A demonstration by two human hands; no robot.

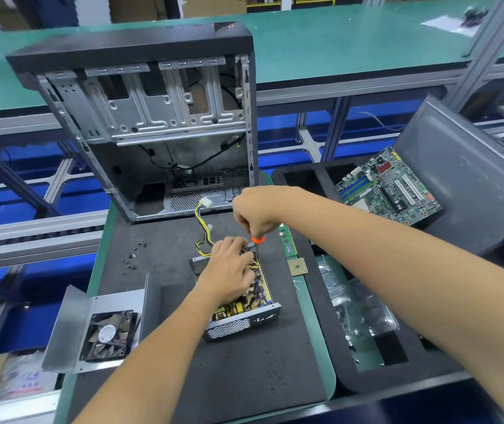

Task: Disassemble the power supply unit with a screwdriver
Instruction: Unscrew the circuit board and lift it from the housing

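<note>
The power supply unit (238, 324) lies open on the dark mat, its circuit board exposed and yellow-black cables (203, 231) trailing from its far end. My left hand (229, 267) rests inside the box at its far end, fingers curled over the wires and board there. My right hand (255, 214) grips the handle of a screwdriver (257, 244) with an orange collar, held upright, its shaft pointing down into the far right corner of the unit. The tip is hidden.
The removed metal cover with its fan (108, 333) lies at the left. Several loose screws (131, 258) are scattered on the mat. An empty computer case (152, 117) stands behind. A RAM stick (287, 243), a CPU (297, 267) and a motherboard (388, 188) lie to the right.
</note>
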